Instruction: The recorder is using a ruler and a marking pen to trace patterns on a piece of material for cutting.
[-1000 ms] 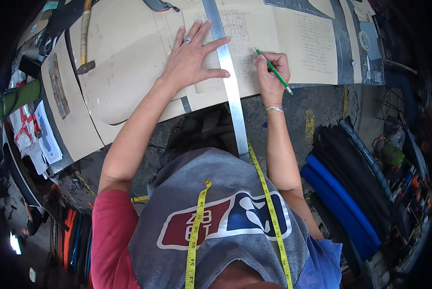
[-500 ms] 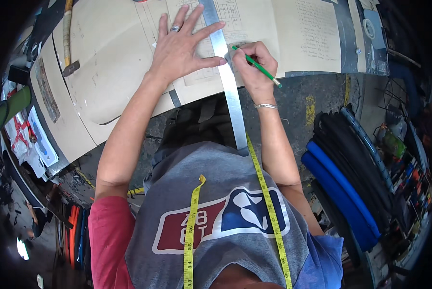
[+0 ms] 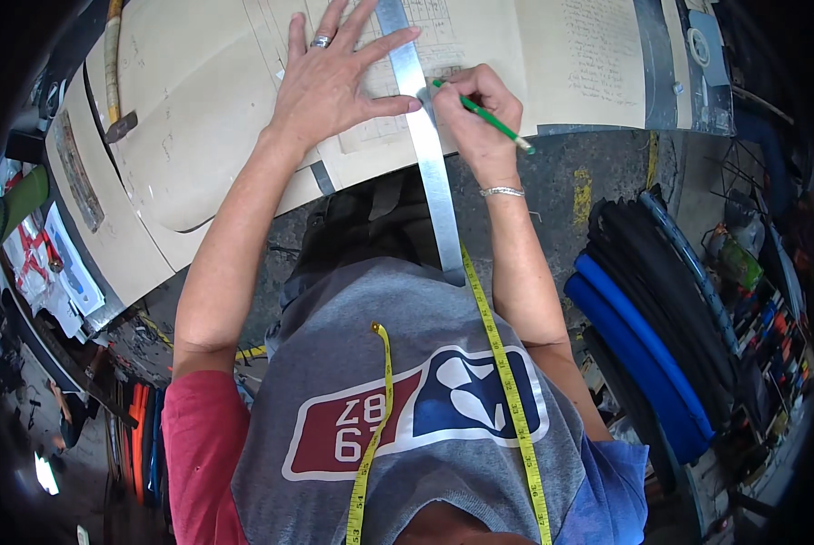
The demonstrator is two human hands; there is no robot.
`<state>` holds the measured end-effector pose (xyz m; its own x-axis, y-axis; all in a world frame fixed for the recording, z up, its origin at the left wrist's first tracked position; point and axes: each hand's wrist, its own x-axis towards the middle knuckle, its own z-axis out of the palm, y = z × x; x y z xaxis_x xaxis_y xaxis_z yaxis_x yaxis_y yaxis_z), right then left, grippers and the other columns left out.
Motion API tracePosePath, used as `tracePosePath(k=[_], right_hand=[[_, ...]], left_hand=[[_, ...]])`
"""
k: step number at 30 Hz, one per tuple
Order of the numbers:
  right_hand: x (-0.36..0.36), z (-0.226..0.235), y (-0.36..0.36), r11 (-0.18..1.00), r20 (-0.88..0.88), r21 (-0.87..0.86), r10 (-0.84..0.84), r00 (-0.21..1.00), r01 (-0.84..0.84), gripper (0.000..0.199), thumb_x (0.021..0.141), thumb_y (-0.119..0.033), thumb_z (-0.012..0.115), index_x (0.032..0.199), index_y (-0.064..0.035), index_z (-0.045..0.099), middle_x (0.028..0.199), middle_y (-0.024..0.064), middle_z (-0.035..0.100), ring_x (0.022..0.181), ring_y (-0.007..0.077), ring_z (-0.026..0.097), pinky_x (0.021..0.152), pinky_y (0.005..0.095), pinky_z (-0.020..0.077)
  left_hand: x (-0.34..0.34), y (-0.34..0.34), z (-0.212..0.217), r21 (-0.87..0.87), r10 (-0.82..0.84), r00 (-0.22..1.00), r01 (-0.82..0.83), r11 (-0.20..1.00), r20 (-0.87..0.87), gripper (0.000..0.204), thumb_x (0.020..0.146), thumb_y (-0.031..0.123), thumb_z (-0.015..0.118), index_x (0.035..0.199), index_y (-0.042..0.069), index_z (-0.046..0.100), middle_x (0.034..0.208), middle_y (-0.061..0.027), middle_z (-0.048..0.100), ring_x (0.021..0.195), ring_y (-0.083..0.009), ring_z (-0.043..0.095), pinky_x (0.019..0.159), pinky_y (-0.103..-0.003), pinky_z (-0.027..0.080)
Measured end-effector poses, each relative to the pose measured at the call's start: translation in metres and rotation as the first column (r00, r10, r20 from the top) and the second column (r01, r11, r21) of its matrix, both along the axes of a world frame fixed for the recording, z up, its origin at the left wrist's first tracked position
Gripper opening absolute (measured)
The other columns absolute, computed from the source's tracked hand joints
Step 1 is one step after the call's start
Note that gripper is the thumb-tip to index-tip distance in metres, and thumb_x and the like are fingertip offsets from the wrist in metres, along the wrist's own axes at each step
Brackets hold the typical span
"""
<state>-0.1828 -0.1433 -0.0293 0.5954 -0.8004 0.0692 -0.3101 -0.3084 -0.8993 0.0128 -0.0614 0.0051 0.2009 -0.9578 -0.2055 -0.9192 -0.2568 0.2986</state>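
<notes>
A long metal ruler (image 3: 436, 186) lies across the paper sheets and juts past the table's near edge toward my body. Spread on the paper beside it is my left hand (image 3: 328, 91), a ring on one finger, with thumb and index fingertip pressing on the ruler. My right hand (image 3: 480, 118) pinches a green pencil (image 3: 489, 118) just right of the ruler, its tip end low near the sheet. Under the ruler is a sheet with a drawn table and lines (image 3: 384, 127), partly covered by my hands. A yellow tape measure (image 3: 513, 400) hangs round my neck.
Large tan pattern sheets (image 3: 207, 100) cover the table. A hammer (image 3: 116, 82) lies at the left, with a metal strip (image 3: 80, 173) beyond it. Handwriting fills a sheet (image 3: 598, 54) at right. Blue and black material rolls (image 3: 643, 336) stand on the right; a tape roll (image 3: 698, 47) sits far right.
The table and everything on it have shifted slightly up and left in view. The tape measure's loose end has swung to the right. Both hands keep their holds.
</notes>
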Motion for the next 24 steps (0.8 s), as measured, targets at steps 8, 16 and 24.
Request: tracePosePath(k=[8, 16, 24], right_hand=[[-0.008, 0.009, -0.002, 0.967, 0.173, 0.222, -0.168, 0.97, 0.128, 0.013, 0.091, 0.0, 0.07, 0.085, -0.002, 0.059, 0.089, 0.006, 0.071, 0.083, 0.0093, 0.067, 0.076, 0.0249, 0.0545], [-0.001, 0.002, 0.002, 0.992, 0.12, 0.1, -0.084, 0.989, 0.073, 0.012, 0.09, -0.001, 0.072, 0.085, -0.0014, 0.061, 0.086, 0.0045, 0.071, 0.079, 0.0065, 0.063, 0.072, 0.023, 0.0529], [0.008, 0.0, 0.004, 0.998, 0.049, -0.056, -0.01, 0.999, 0.013, 0.015, 0.088, -0.006, 0.076, 0.083, -0.0006, 0.063, 0.079, 0.003, 0.07, 0.074, 0.0049, 0.062, 0.069, 0.0229, 0.0532]], left_hand=[[-0.003, -0.002, 0.01, -0.023, -0.04, 0.999, 0.04, 0.999, -0.033, 0.097, 0.072, 0.076, 0.073, 0.154, 0.031, 0.05, 0.166, -0.0244, 0.027, 0.156, -0.0443, 0.019, 0.124, -0.066, 0.009], [-0.001, -0.007, -0.02, -0.467, -0.067, 0.997, 0.047, 0.883, -0.025, 0.097, 0.072, 0.078, 0.072, 0.153, 0.03, 0.051, 0.166, -0.023, 0.028, 0.156, -0.043, 0.018, 0.125, -0.067, 0.008], [0.002, 0.002, 0.017, 0.016, 0.003, 1.0, -0.003, 1.0, -0.008, 0.098, 0.072, 0.077, 0.072, 0.154, 0.029, 0.05, 0.167, -0.024, 0.026, 0.157, -0.0432, 0.017, 0.125, -0.067, 0.007]])
